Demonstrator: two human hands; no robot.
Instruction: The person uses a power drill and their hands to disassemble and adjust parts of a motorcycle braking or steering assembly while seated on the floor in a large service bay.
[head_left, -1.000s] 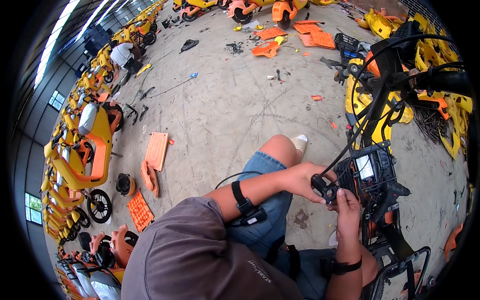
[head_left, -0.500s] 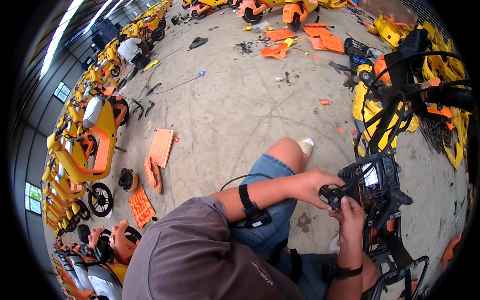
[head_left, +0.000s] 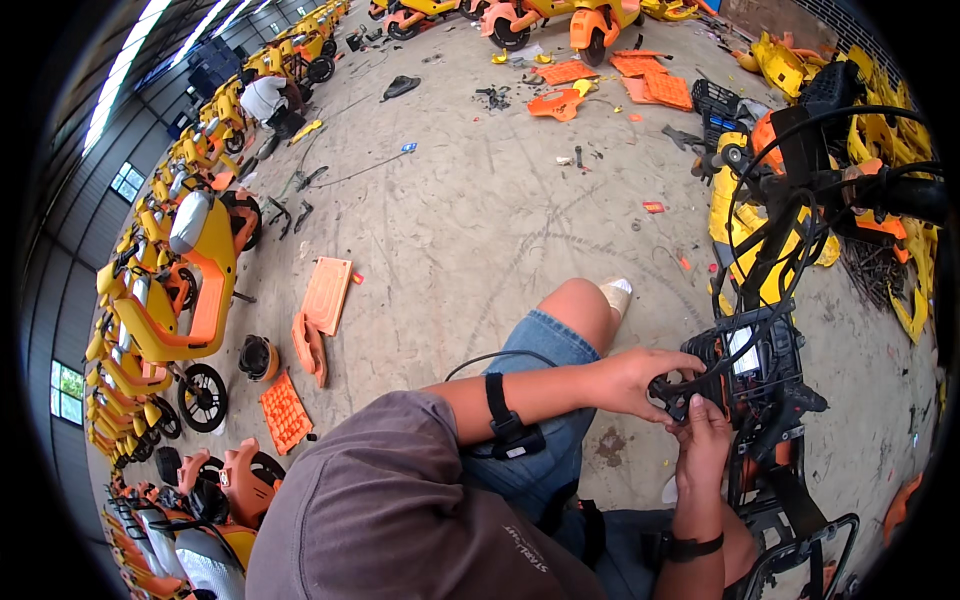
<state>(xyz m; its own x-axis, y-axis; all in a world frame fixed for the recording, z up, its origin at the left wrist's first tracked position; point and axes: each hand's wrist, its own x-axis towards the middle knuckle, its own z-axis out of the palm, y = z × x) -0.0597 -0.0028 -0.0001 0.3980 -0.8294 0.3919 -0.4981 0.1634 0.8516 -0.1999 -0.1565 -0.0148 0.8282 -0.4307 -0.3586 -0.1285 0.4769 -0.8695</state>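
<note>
Both hands are at the side of a stripped scooter frame [head_left: 765, 420] on the right. My left hand [head_left: 638, 384] curls around a small black part [head_left: 672, 392], thumb and fingers closed on its upper and left side. My right hand [head_left: 703, 440] pinches the same part from below with thumb and fingertips. Black cables [head_left: 712, 378] run beside the part toward the frame. Its exact kind is too small and dark to make out. Next to it, the frame's open compartment shows a white label [head_left: 743, 352] among wires.
The handlebar [head_left: 900, 190] with loose cables rises at the right. Yellow panels [head_left: 740, 230] lie behind it. Orange panels [head_left: 327, 295] and a black-and-orange bucket-like piece [head_left: 259, 358] lie left. Parked yellow scooters [head_left: 190, 290] line the left side; another person [head_left: 268, 100] crouches far off.
My left hand has shifted slightly to the right, its fingers reaching further over the black part. My right hand keeps its pinch. The view has moved a little.
</note>
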